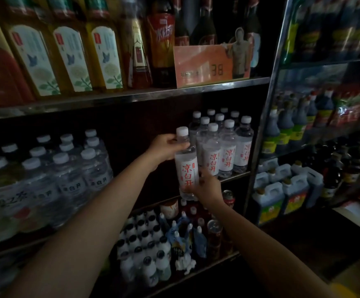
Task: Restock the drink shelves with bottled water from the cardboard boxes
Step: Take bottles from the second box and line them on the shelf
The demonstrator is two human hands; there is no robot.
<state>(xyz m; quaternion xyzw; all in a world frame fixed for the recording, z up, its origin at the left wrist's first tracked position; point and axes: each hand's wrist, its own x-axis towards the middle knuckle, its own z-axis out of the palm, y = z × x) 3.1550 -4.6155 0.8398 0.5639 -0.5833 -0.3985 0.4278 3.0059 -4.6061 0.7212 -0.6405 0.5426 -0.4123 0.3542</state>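
Observation:
A clear water bottle with a white cap and red characters on its white label is held upright in front of the middle shelf. My left hand grips its shoulder and neck from the left. My right hand holds its lower part from the right. Just to the right, several bottles of the same kind stand grouped on the shelf. Between the held bottle and a shrink-wrapped pack of water bottles at the left, the shelf is dark. No cardboard box is in view.
The upper shelf carries tall yellow bottles and an orange price sign. The lower shelf holds several small white bottles and cans. A metal upright separates a neighbouring rack of sauce bottles and jugs.

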